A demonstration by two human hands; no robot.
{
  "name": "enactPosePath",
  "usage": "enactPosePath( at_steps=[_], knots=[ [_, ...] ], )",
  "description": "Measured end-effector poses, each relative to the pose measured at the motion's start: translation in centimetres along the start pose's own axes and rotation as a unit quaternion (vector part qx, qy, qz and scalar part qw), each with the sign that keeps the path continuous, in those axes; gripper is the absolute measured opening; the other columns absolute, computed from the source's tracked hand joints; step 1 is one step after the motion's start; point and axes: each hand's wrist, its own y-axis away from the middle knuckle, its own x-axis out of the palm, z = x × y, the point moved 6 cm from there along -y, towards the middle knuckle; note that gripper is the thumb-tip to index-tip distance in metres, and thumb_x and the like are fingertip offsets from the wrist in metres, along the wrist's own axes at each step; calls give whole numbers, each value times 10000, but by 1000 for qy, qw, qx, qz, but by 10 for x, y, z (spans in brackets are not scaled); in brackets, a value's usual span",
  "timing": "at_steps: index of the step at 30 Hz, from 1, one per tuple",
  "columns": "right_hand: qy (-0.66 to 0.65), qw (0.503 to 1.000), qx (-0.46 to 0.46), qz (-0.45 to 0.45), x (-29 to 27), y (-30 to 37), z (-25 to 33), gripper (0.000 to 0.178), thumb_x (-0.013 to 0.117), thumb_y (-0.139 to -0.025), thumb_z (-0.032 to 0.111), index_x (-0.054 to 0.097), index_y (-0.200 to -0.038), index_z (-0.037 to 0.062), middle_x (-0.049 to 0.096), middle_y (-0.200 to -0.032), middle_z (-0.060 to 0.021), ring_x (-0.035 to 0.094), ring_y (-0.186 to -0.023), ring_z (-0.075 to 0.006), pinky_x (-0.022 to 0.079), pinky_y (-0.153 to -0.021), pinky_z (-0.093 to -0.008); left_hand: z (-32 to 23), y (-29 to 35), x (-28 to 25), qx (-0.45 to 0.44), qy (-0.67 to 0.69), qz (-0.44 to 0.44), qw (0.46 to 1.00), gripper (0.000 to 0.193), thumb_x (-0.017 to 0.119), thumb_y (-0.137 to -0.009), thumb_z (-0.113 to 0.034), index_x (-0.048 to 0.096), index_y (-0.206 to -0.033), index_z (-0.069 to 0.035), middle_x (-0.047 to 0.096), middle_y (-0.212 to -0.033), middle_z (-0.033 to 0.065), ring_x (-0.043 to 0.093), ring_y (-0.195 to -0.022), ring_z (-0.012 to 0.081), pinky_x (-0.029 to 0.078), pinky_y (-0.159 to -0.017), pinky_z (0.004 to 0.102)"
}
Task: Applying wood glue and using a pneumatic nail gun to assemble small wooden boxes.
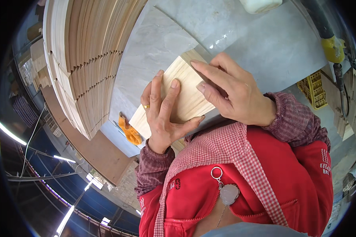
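A pale box-shaped wooden piece (188, 93) lies tilted on the grey work surface in front of me. My left hand (162, 108), with a gold ring, spans its upper face: one finger presses on top, another reaches the far edge, and the thumb lies along the near edge. At the right end, my right hand (237, 91) grips the piece, its thumb and forefinger on the end edge. The other right fingers are partly hidden. An orange cloth-like item (129, 131) sits beside the piece's left end.
Tall stacks of notched wooden boards (87, 67) stand at the left on a brown board surface (95, 154). A whitish container (261, 4) is at the far edge. To the right are a yellow plastic crate (314, 90) and a hanging hose tool with a yellow part (333, 49).
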Motion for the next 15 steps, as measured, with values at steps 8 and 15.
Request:
enactPosePath(
  at_steps=[8, 15],
  knots=[
    [19, 1000, 2, 15, -4, -9, 7, 352, 622, -784, -32, 610, -1135, -23, 526, -870, -76, 427, -608, -125, 370, -515, -213, 1, -3, -2, -2, 6, -8, 1000, 785, 739, -627, -534, 578, -1251, -87, 400, -1391, 212, 447, -1158, 360, 349, -983, 457],
    [54, 996, 43, 54, -1, -7, 5, 284, 603, -806, -20, 639, -1087, -23, 536, -883, -51, 449, -655, -120, 385, -562, -234, 2, 3, -5, 20, 1, -37, 999, 675, 670, -728, -504, 542, -1253, -100, 407, -1375, 186, 436, -1171, 335, 324, -1009, 441]
  ],
)
